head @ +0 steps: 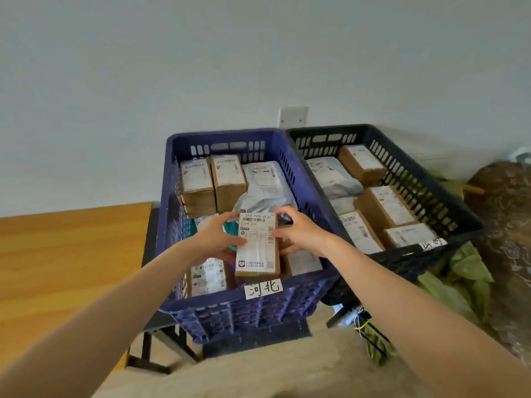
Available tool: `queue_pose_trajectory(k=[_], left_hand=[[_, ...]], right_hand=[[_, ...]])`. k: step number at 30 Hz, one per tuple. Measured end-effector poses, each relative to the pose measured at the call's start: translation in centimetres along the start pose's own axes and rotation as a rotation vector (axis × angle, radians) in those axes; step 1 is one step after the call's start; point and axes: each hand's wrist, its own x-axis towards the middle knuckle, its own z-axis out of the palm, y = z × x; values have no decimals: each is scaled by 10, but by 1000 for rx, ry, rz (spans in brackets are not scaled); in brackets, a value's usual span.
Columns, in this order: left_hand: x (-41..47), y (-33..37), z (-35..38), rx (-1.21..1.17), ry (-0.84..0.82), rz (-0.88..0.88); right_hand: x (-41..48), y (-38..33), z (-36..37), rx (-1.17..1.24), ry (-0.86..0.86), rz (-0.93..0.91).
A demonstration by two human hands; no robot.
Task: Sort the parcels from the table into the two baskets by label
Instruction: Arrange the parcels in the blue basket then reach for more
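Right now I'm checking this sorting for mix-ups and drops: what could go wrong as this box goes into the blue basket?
1. The box, held by the left hand and right hand, hangs over packed parcels in the blue basket; it may land tilted or slide.
2. The black basket touches the blue one, so a slip sideways could missort it.
3. The thumbs cover part of the label, which may hinder a last check.

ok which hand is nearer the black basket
Right. The right hand grips the parcel's side facing the black basket; the left hand holds the far side.
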Motion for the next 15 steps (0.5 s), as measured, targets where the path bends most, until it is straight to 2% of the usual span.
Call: queue_pose_trajectory(k=[7, 13, 15], left_hand=[[9, -21, 10, 46, 64, -133], [14, -33, 18, 67, 86, -171], [16, -36, 18, 84, 83, -178]], right_hand=[[14, 10, 0, -192, -109, 23], [24, 16, 3, -381, -111, -41], [25, 17, 3, -536, -102, -110]])
